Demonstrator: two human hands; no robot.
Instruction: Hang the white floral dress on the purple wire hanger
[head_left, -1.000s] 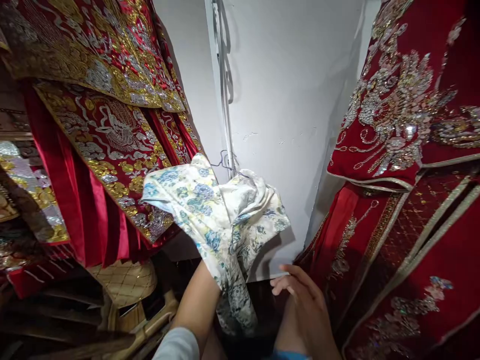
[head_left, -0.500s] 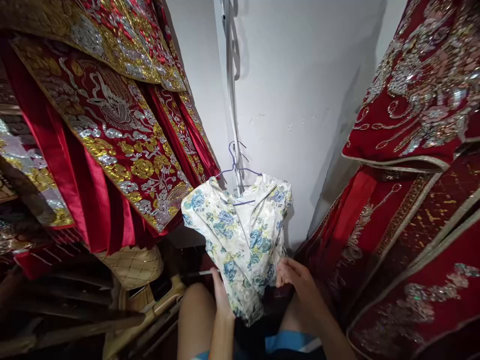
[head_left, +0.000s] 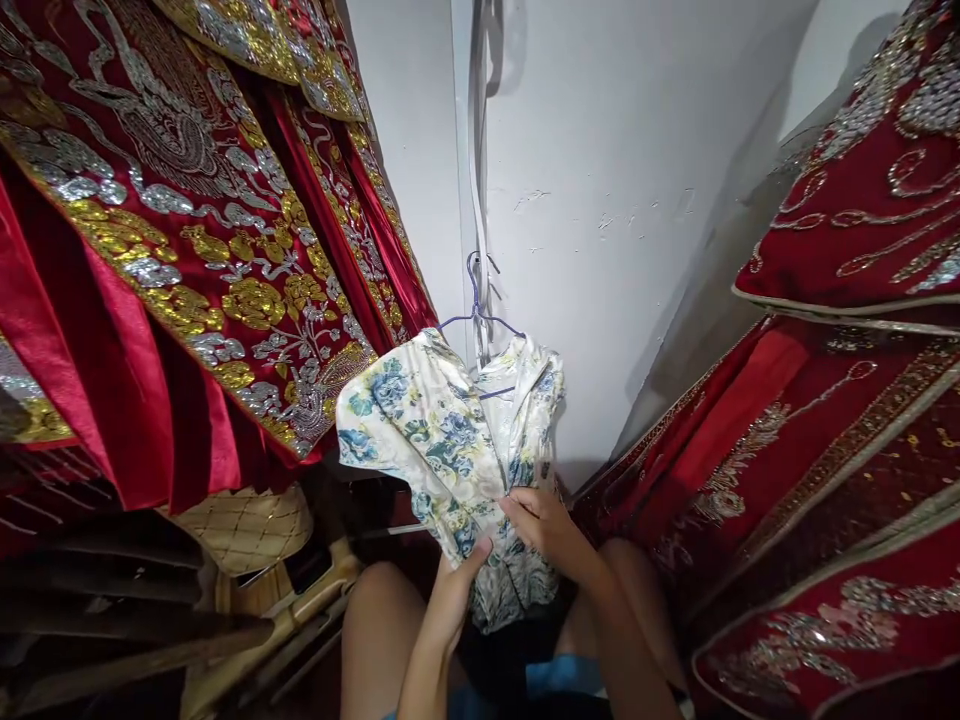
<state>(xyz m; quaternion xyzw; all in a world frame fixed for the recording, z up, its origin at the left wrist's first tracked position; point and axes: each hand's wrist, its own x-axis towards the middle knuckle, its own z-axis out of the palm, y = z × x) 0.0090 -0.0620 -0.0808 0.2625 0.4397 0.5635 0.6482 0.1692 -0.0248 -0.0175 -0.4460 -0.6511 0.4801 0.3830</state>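
Note:
A white short-sleeved blouse [head_left: 450, 440] with blue and green flowers hangs on a thin purple hanger [head_left: 475, 310] against the wall. Its neck lies open in a V, with the pale inside showing. My left hand [head_left: 454, 590] grips the lower left side of the blouse, thumb in front and fingers hidden behind the cloth. Higher up, my right hand [head_left: 546, 525] is closed in a pinch on the front edge at the bottom of the V. Whether a fastener sits between those fingertips I cannot tell.
Red garments with gold and silver embroidery [head_left: 247, 260] hang at the left. More beaded red garments [head_left: 810, 430] fill the right side. A white strip [head_left: 478, 150] runs up the pale wall [head_left: 600, 120]. Wooden furniture [head_left: 300, 610] stands low at the left, beside my knees.
My right hand has moved from the blouse's right side to its front edge. My left hand now has its thumb over the front. The blouse has turned slightly and the camera view has shifted.

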